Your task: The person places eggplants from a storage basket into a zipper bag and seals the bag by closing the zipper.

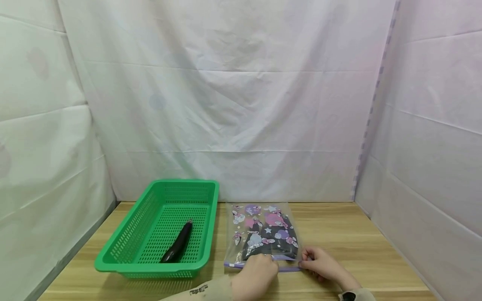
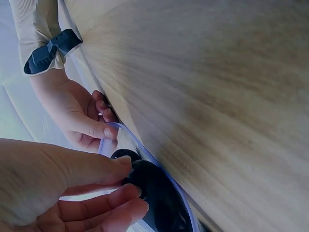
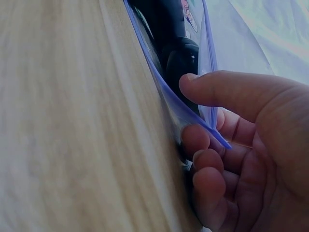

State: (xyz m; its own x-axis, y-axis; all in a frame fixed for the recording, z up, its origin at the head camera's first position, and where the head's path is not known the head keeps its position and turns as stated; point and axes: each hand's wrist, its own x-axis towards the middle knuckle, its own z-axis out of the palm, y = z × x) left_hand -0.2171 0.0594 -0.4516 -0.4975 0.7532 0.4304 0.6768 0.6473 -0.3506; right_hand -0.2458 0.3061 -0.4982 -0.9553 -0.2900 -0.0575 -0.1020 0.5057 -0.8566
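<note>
A clear zip bag [image 1: 241, 234] printed with pink and purple figures lies flat on the table, its purple-edged mouth toward me and parted. Inside are glossy dark eggplants [image 2: 152, 188], their ends showing at the mouth in both wrist views. My left hand [image 1: 256, 276] is at the middle of the mouth, pinching the raised upper edge between thumb and fingers, right over the eggplants. At the right corner of the mouth, my right hand [image 1: 320, 263] holds the bag edge [image 3: 215, 129] between its thumb and curled fingers.
To the left stands a green perforated basket [image 1: 156, 267] with one eggplant [image 1: 178, 244] lying in it. The wooden table [image 1: 339, 225] is enclosed by white cloth [image 1: 241, 104] at the back and on both sides.
</note>
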